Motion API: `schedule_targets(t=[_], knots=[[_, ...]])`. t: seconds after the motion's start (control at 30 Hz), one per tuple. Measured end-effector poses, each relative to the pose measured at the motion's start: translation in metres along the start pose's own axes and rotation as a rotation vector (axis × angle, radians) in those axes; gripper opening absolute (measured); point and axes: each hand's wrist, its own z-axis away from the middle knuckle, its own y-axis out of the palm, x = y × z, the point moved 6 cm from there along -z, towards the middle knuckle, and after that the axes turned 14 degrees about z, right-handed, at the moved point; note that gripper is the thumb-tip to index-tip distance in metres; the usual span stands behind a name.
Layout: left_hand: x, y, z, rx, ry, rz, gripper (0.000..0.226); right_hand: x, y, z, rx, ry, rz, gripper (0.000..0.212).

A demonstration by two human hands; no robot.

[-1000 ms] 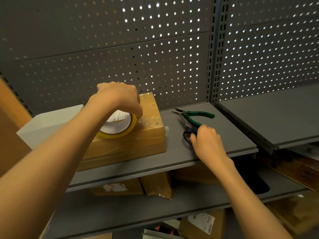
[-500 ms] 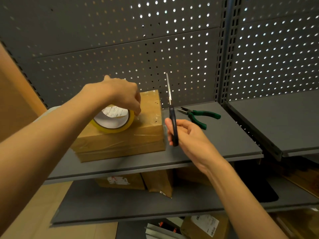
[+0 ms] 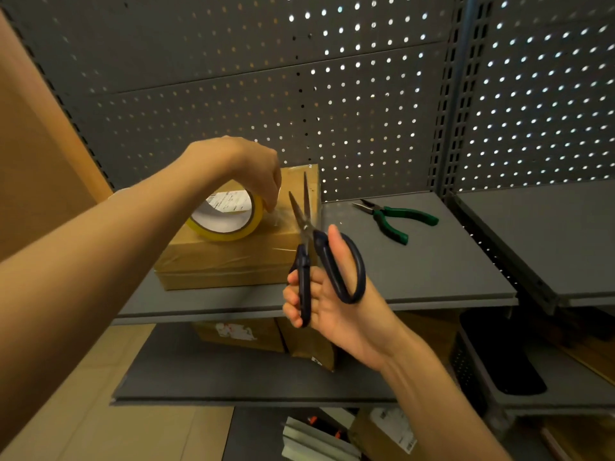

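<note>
**Item 1: tape roll** (image 3: pixel 223 217). Yellow, lying on the cardboard box (image 3: pixel 226 261), at ten o'clock from the scissors (image 3: pixel 311 234). My left hand (image 3: pixel 246 168) pinches its rim. A clear strip (image 3: pixel 281 217) runs off toward three o'clock. The ring should be light and stiff; the strip is thin, sticky and likely to curl, so keep it taut.

**Item 2: scissors.** Blades parted, tips at twelve o'clock beside the strip. My right hand (image 3: pixel 332 301) is curled through the loops. Rigid and sharp; hold by the handles only.

**Item 3: box.** On the shelf (image 3: pixel 432 267), taped over, contents hidden.

**Item 4: pliers** (image 3: pixel 396 217). At two o'clock from the scissors, lying loose on the shelf.

**Item 5: cartons** (image 3: pixel 239 334). At six o'clock on the shelf below, closed.
</note>
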Motion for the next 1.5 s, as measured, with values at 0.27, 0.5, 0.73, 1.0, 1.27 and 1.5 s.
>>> schedule_targets(t=[0.27, 0.5, 0.73, 1.0, 1.27, 1.5], knots=[[0.000, 0.002, -0.005, 0.015, -0.025, 0.033, 0.026, -0.018, 0.008, 0.003, 0.101, 0.100, 0.020, 0.094], [0.001, 0.004, -0.008, -0.013, -0.035, 0.038, 0.029, -0.025, 0.012, 0.016, 0.174, 0.133, -0.023, 0.089], [0.004, 0.004, -0.010, -0.011, -0.029, 0.029, 0.027, -0.026, 0.013, 0.017, 0.163, 0.161, -0.001, 0.093], [0.005, 0.004, -0.009, -0.022, -0.027, 0.019, 0.027, -0.023, 0.017, 0.003, 0.150, 0.132, -0.087, 0.090], [0.006, 0.002, -0.009, -0.033, -0.042, -0.033, 0.025, -0.016, 0.023, -0.013, 0.028, 0.114, -0.154, 0.084], [0.008, 0.003, -0.010, -0.037, -0.028, -0.044, 0.028, -0.012, 0.028, -0.020, -0.047, 0.094, -0.165, 0.076]])
